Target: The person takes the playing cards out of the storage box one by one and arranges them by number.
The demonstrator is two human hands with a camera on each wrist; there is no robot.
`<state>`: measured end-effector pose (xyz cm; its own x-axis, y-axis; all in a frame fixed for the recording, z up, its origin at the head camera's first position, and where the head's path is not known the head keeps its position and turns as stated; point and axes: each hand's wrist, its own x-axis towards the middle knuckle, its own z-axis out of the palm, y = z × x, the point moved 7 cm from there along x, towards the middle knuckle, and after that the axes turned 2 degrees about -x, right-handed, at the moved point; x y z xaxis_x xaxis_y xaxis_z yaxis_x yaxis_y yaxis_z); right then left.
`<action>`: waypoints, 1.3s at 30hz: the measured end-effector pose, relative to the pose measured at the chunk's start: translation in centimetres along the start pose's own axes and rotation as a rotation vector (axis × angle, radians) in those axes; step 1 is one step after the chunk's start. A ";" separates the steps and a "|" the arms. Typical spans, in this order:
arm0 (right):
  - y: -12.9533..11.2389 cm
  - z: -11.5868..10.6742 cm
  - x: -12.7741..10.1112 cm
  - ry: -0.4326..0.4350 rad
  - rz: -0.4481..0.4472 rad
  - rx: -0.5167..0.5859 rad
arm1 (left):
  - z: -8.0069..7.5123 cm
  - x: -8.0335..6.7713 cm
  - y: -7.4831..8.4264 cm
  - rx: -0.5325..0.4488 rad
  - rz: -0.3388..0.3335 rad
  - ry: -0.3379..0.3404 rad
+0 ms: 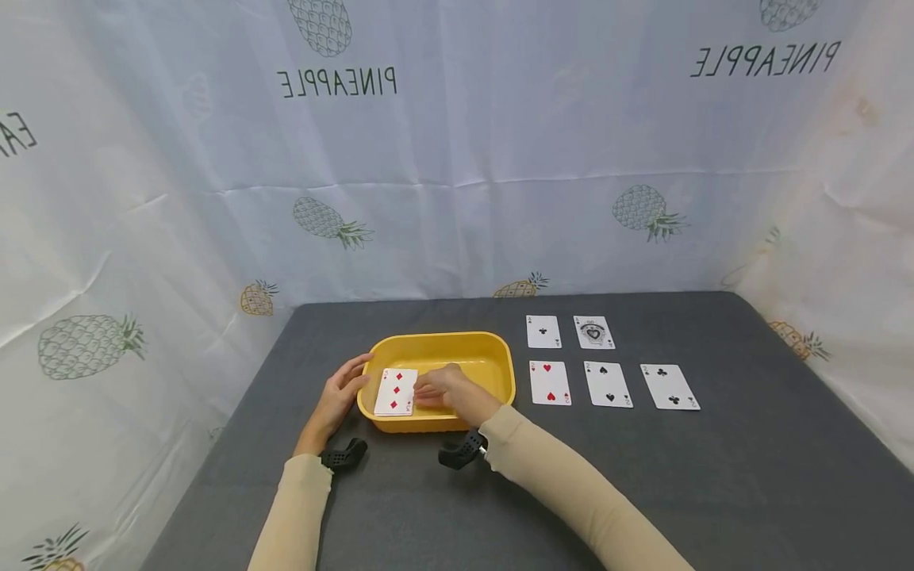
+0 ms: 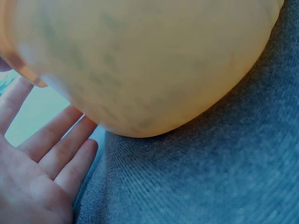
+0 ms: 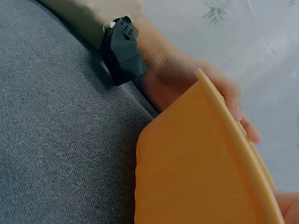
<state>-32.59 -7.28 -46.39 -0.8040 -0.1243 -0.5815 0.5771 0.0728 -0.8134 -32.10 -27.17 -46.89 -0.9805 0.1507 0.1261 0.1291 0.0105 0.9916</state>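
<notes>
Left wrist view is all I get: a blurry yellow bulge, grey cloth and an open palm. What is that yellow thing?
Observer: A yellow plastic tub on the grey table; the left hand rests against its left end.
Operator: Is anything inside it?
Observer: A three of diamonds, face up, with the right hand at its right edge. Whether the fingers pinch it, I cannot tell.
Operator: Any other cards about?
Observer: Five, face up, right of the tub: two in a far row, three in a near row, among them a two of hearts.
</notes>
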 end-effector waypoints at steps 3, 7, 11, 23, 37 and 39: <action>0.0 0.2 0.1 0.003 -0.009 0.033 | 0.0 0.0 0.0 0.003 0.004 0.000; -0.2 0.8 0.2 -0.006 -0.028 0.056 | -0.1 0.0 0.0 0.006 0.007 0.006; -0.3 1.1 0.3 0.018 -0.052 0.005 | 0.1 0.0 0.0 0.004 -0.001 -0.001; -0.4 1.4 0.3 0.070 -0.066 -0.085 | 0.1 -0.1 0.1 0.019 -0.012 0.007; -0.7 0.7 0.6 0.137 -0.005 -0.198 | 0.1 -0.1 0.2 -0.020 0.003 -0.002; -0.6 0.7 0.5 0.127 -0.007 -0.194 | 0.1 -0.1 0.2 -0.021 0.003 -0.005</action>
<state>-33.30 -8.05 -46.18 -0.8263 -0.0013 -0.5632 0.5431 0.2632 -0.7974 -31.93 -27.12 -46.76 -0.9795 0.1553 0.1287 0.1286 -0.0108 0.9916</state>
